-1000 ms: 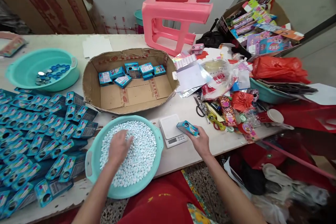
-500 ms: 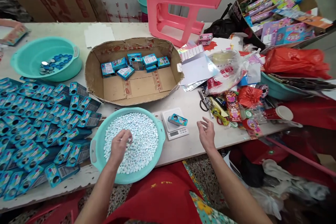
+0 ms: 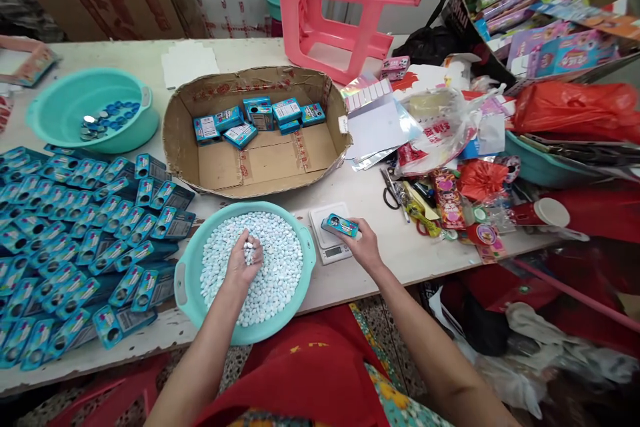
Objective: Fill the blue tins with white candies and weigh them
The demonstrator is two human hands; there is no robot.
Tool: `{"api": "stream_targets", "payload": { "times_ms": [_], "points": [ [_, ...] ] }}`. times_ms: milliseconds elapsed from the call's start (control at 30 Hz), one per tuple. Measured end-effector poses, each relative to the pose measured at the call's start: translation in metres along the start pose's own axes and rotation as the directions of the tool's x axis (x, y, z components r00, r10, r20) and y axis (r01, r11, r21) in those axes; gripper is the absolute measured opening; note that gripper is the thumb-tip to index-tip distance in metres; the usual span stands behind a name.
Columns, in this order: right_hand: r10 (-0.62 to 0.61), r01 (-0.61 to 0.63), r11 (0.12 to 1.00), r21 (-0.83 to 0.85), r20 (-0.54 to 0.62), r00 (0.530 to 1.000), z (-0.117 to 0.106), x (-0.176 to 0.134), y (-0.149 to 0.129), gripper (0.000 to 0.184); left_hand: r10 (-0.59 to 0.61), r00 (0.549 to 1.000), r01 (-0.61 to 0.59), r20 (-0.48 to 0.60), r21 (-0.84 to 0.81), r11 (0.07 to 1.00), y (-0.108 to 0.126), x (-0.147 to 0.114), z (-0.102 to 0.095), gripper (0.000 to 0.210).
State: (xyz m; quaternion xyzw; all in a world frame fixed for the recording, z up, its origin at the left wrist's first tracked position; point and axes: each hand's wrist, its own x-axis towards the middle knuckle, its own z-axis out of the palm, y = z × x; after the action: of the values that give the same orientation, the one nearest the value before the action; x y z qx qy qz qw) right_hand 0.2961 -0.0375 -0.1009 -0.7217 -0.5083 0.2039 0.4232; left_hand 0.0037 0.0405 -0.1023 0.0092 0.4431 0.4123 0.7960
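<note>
My left hand [image 3: 241, 263] is palm up over the turquoise basin [image 3: 181, 285], fingers curled round a few small white candies. Pale white and bluish candies [image 3: 277, 265] fill much of that basin. To its right, my right hand [image 3: 367, 247] grips the near end of a small blue box [image 3: 340, 225], thumb and fingers on its sides. The box is over the white digital scale [image 3: 320, 219]; whether it still rests on the plate I cannot tell. The scale's display faces me, too small to read.
Rows of blue boxes [image 3: 95, 220] cover the left of the table. Behind them stands another basin [image 3: 55, 107] with blue and silver discs. A cut-down carton [image 3: 215, 173] holds several blue boxes. Scissors [image 3: 391, 192], bags and packets clutter the right. A pink stool [image 3: 295, 20] stands behind.
My right hand has moved left from beside the scale and closed on the blue box. My left hand has turned palm up, lifting a few candies from the basin.
</note>
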Motion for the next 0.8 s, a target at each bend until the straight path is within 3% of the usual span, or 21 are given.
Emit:
{"api": "stream_targets", "payload": {
  "times_ms": [133,200,333,467,567,733,800],
  "points": [
    [-0.121,0.121,0.993,0.006,-0.044,0.992,0.004,0.003,-0.047,0.033,0.068,0.996,-0.067,0.062,-0.021,0.998,0.006,-0.022,0.025,0.029],
    [-0.210,0.209,0.977,0.043,0.036,0.977,0.007,-0.002,-0.073,0.032,0.170,0.975,-0.169,0.143,-0.020,0.985,0.010,-0.043,0.046,0.030],
    [-0.304,0.281,0.952,0.123,0.254,0.918,0.027,-0.017,-0.108,0.031,0.462,0.868,-0.476,0.179,0.043,0.878,0.010,-0.071,0.083,0.036],
    [-0.322,0.292,0.946,0.138,0.305,0.896,0.049,-0.029,-0.114,0.033,0.633,0.759,-0.650,0.148,0.133,0.748,-0.001,-0.066,0.088,0.037],
    [-0.319,0.293,0.947,0.131,0.313,0.895,0.056,-0.032,-0.112,0.034,0.639,0.761,-0.649,0.115,0.112,0.753,-0.005,-0.060,0.082,0.038],
    [-0.282,0.244,0.957,0.156,0.307,0.909,0.054,-0.030,-0.110,0.035,0.512,0.853,-0.515,0.104,0.000,0.857,0.003,-0.057,0.075,0.040],
    [-0.254,0.206,0.961,0.185,0.290,0.923,0.051,-0.028,-0.109,0.035,0.491,0.867,-0.494,0.091,0.012,0.870,0.007,-0.054,0.067,0.040]
  ]
}}
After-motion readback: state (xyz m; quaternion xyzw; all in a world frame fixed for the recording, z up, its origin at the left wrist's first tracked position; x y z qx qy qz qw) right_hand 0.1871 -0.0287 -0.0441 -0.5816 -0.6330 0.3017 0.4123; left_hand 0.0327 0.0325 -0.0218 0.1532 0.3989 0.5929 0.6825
